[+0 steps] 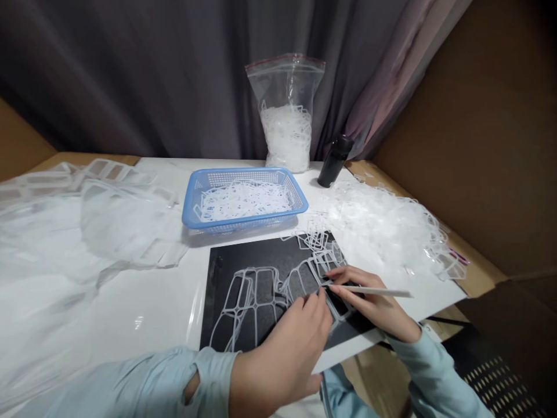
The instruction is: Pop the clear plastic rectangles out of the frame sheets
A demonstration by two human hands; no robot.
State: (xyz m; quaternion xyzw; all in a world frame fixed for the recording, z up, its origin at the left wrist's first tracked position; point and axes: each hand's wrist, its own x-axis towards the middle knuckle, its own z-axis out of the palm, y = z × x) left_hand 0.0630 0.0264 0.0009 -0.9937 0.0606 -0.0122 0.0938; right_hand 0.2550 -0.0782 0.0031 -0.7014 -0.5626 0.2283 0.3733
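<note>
A black mat (pixel 226 261) lies before me with white, web-like plastic frames (pixel 256 305) on it, joined loops with openings between them. My left hand (pixel 300 328) is closed, its bent fingertips pressed together on the right-hand part of these frames. Close by, my right hand (pixel 369 296) grips a slim white stick-like tool (pixel 383 291) between thumb and fingers, its fingertips almost meeting the left ones. The tool's tip is hidden. Small loose white plastic loops (pixel 314 238) lie at the mat's upper right edge.
Beyond the mat stands a blue basket (pixel 189 200) holding many small white pieces. Behind it are a zip bag (pixel 287 133) of similar pieces and a black bottle (pixel 335 161). Large frame sheets (pixel 126 215) cover the left; a translucent heap (pixel 383 226) spreads at right beside cardboard (pixel 470 139).
</note>
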